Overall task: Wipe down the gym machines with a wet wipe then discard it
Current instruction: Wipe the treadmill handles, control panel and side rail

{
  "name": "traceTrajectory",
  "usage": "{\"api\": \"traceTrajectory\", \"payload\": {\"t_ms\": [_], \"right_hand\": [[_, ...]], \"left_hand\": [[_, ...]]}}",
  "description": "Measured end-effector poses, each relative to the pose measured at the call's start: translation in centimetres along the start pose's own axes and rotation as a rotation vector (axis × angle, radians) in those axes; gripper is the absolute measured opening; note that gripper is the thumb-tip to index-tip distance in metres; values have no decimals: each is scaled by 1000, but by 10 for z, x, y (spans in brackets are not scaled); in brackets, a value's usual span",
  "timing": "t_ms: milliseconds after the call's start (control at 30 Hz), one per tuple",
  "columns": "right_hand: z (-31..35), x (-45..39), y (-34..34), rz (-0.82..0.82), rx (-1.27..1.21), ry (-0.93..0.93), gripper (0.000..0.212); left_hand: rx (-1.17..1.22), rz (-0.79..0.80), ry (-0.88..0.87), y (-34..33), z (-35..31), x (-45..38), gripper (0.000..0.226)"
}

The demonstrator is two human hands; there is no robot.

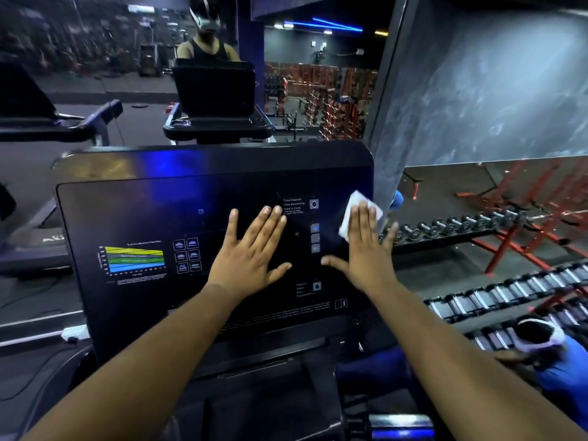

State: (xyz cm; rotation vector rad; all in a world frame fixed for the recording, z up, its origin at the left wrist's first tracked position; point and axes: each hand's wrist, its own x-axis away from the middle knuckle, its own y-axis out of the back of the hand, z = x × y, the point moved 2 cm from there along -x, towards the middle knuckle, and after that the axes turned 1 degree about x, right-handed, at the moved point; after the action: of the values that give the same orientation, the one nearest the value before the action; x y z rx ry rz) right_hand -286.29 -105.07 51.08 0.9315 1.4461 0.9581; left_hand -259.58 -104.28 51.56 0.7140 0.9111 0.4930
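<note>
Left hand (251, 249) flat, fingers splayed on glossy black console (143, 218); right hand (366, 249) flat, pressing crumpled white wipe (358, 206)

Your white wet wipe (358, 214) lies crumpled flat against the black treadmill console (159, 218), near the console's upper right corner, pressed under the straight fingers of your right hand (366, 249). The console panel is dark and glossy, tilted up toward you.
</note>
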Motion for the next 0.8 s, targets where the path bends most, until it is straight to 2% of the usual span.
{"api": "traceTrajectory", "payload": {"t_ms": [100,200,367,467,600,800], "right_hand": [[17,-28,29,-63,-67,-42,128],[29,-10,16,-72,-116,-15,130],[26,94,-71,167,-92,-18,129],[22,114,-88,240,-101,-31,128],[20,70,-56,128,-60,-46,127],[18,-43,40,-116,-73,-85,122]], "left_hand": [[6,-1,-6,0,0,0,92],[4,-9,-3,0,0,0,92],[12,-26,1,-2,-1,0,92],[17,-30,-3,-3,0,0,92],[24,-24,-6,-3,2,1,92],[59,-75,24,6,15,0,97]]}}
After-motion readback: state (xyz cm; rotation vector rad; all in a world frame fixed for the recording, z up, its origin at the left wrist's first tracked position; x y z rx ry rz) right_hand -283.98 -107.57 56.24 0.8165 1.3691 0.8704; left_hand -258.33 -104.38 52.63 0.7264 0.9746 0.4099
